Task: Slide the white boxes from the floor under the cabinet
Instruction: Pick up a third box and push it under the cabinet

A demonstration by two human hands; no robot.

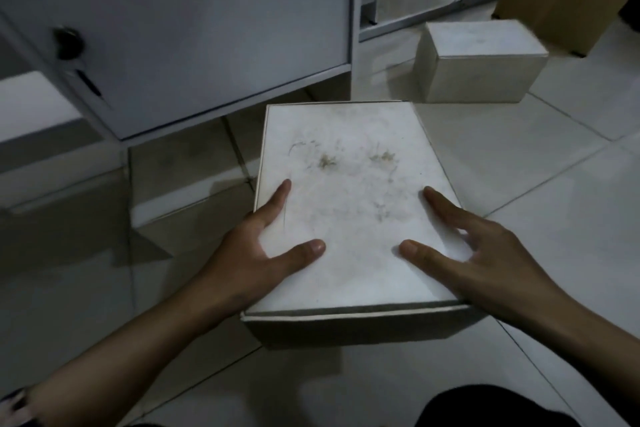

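The near white box (353, 211) sits on the tiled floor (554, 218), its dusty lid up and its far edge just short of the gap under the cabinet (180, 45). The left hand (256, 246) grips the lid's near-left part, forefinger stretched along the left edge, thumb spread flat on top, the other fingers hidden down the side. The right hand (474, 253) mirrors it on the right, fingers splayed over that edge and thumb lying on the lid.

Ahead of the fingertips the opening looks low, so the box should stay flat on the tiles and be pushed straight forward with even pressure from both sides; a harder push from either hand would likely twist it toward the cabinet's leg. Past the right fingertips, well apart, a second white box (481, 62) waits on the floor by a metal shelf (415, 17).
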